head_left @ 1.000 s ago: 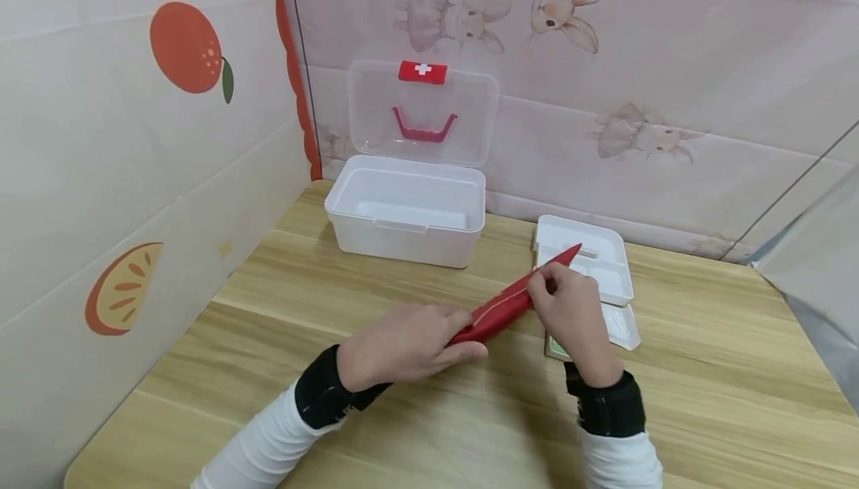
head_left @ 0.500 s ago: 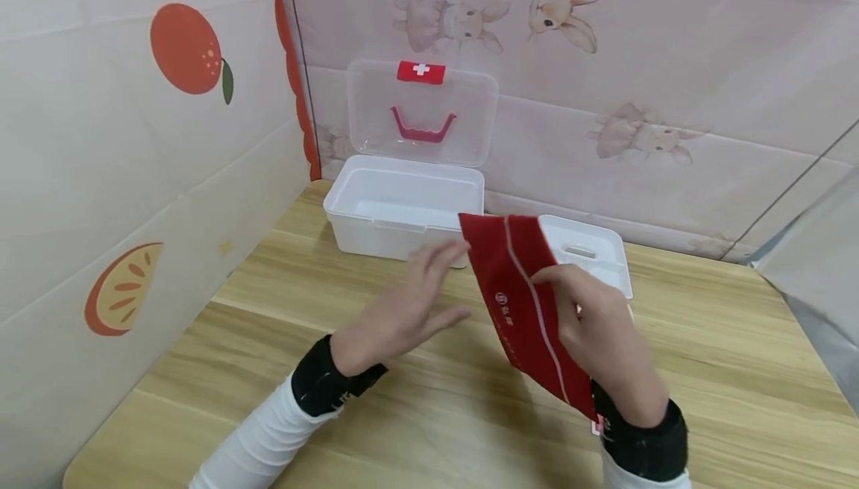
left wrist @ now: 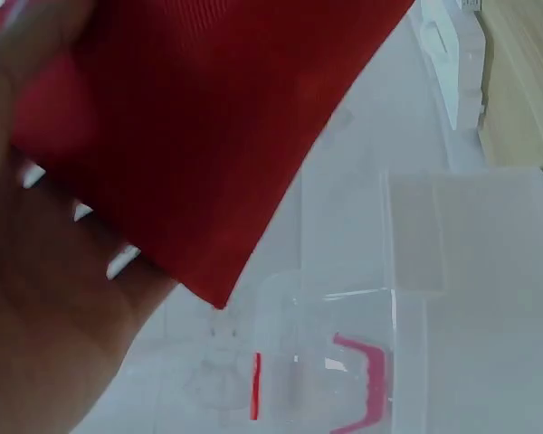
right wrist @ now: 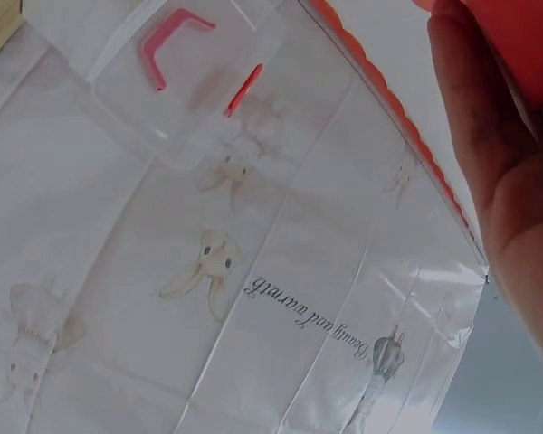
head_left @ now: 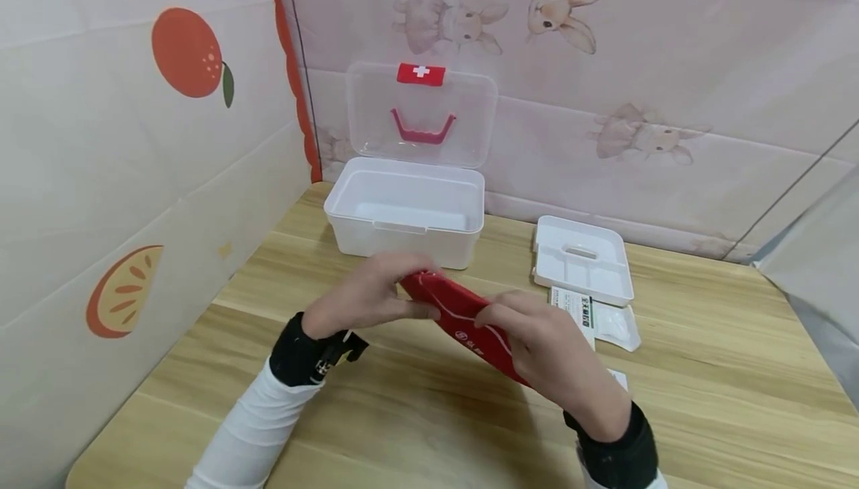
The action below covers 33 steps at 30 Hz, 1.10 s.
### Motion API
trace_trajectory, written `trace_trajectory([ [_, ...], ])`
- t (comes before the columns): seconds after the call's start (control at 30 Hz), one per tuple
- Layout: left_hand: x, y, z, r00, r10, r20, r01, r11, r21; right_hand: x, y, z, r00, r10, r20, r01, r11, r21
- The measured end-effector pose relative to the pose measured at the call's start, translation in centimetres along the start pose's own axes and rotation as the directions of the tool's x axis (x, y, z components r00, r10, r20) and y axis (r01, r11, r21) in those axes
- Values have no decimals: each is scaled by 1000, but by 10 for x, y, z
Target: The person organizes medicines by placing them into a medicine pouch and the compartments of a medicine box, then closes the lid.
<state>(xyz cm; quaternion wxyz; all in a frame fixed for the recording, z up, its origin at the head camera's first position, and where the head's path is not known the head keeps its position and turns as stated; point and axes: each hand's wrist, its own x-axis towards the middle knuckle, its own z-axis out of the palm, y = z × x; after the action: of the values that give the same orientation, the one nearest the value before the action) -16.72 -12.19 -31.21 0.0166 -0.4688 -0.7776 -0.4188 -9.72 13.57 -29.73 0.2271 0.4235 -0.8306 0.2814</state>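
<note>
A flat red pouch (head_left: pixel 452 303) with a pale zipper line and a small white logo is held above the table, tilted down to the right in the head view. My left hand (head_left: pixel 369 299) grips its left end, thumb on the near face and fingers behind. Around its right part my right hand (head_left: pixel 553 355) is curled, covering that end. The left wrist view shows the pouch's plain red face (left wrist: pixel 217 117) and a pointed corner beyond my left palm (left wrist: pixel 54 298). Only a red piece of the pouch (right wrist: pixel 529 45) shows beside my right hand (right wrist: pixel 516 181) in the right wrist view.
A white box (head_left: pixel 403 239) stands at the back, its clear lid (head_left: pixel 372 120) with a red handle raised against the wall cloth. To its right lie a white divided tray (head_left: pixel 597 280), a printed packet (head_left: pixel 567 303) and a clear-wrapped white packet (head_left: pixel 616 326).
The pouch, gripped by both hands at first, swung upright in my right hand while my left let go. Now it is tilted the other way, further left, with my left hand gripping it again.
</note>
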Motion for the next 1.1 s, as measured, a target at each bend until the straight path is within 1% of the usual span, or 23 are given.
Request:
trace_trajectory([
  [0.03, 0, -1, 0, 999, -10, 39, 10, 1000, -12, 0, 0, 0, 1000, -2, 6, 2, 1000, -5],
  [0.1, 1, -3, 1, 996, -23, 92, 25, 999, -20, 0, 1, 1, 1000, 4, 13, -4, 1000, -17],
  [0.13, 1, -5, 2, 994, -26, 104, 28, 999, -24, 0, 1, 1, 1000, 14, 13, -13, 1000, -27],
  [0.2, 2, -7, 4, 995, -22, 97, 25, 999, -33, 0, 2, 1, 999, 40, 7, -40, 998, -43],
  [0.3, 2, -11, 6, 999, -24, 40, 27, 997, -79, 0, 3, 1, 997, 78, -27, -79, 995, -65],
  [0.43, -5, -19, 2, 998, -36, -57, 27, 987, -161, 0, 4, -3, 989, 91, -117, -101, 991, -82],
  [0.53, -13, -27, -5, 989, -44, -141, 16, 980, -198, 0, 4, -9, 976, 99, -194, -112, 992, -61],
  [0.57, -16, -29, -8, 983, -61, -173, 23, 977, -214, 0, 4, -10, 971, 99, -217, -111, 993, -46],
  [0.6, -18, -32, -12, 974, -84, -211, 33, 972, -231, 0, 4, -12, 965, 89, -246, -101, 994, -33],
  [0.63, -19, -34, -16, 962, -106, -253, 42, 968, -246, 0, 5, -12, 959, 79, -273, -89, 996, -22],
  [0.7, -22, -38, -25, 930, -160, -331, 68, 959, -274, 1, 6, -13, 946, 56, -320, -61, 998, -3],
  [0.77, -23, -40, -36, 884, -229, -407, 113, 951, -289, 2, 6, -12, 932, 27, -361, -34, 999, -13],
  [0.83, -21, -42, -47, 838, -264, -477, 143, 951, -274, 4, 7, -10, 921, 11, -390, -25, 999, -30],
  [0.87, -20, -44, -53, 818, -284, -500, 156, 947, -282, 4, 7, -9, 918, 10, -396, -28, 999, -38],
  [0.9, -18, -45, -59, 797, -308, -520, 168, 940, -298, 4, 7, -9, 917, 11, -400, -31, 999, -44],
  [0.97, -14, -49, -70, 750, -352, -560, 185, 924, -334, 4, 7, -8, 919, 13, -394, -37, 998, -55],
  [1.03, -9, -54, -81, 702, -401, -589, 212, 907, -365, 4, 7, -8, 928, 20, -372, -45, 997, -58],
  [1.1, -3, -63, -90, 659, -446, -606, 250, 889, -383, 3, 6, -8, 940, 40, -340, -61, 997, -52],
])
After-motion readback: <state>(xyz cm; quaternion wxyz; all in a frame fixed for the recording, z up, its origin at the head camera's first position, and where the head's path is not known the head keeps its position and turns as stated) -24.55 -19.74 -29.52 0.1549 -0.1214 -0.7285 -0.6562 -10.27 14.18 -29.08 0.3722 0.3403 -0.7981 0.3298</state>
